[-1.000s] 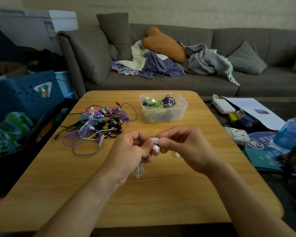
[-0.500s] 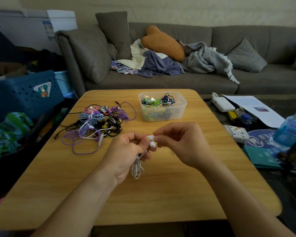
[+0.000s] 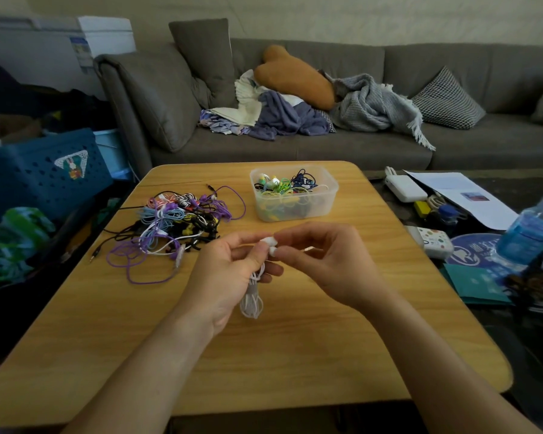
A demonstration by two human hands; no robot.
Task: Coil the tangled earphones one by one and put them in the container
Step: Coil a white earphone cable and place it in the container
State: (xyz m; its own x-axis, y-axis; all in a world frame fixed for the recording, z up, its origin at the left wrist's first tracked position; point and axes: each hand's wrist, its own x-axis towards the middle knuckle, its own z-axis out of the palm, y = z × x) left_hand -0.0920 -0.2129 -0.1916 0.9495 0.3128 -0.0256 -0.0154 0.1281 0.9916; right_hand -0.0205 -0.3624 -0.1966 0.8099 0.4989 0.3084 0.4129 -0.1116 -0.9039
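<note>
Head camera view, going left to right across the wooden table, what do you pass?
Tangled earphone pile → left hand → white earphones held between both hands → right hand; the clear container sits farther back.

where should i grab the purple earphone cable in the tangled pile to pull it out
Pinch the purple cable at its big loose loop on the near edge of the tangled pile, coming from the near left side. That loop lies flat on the table, clear of other cords.
</note>
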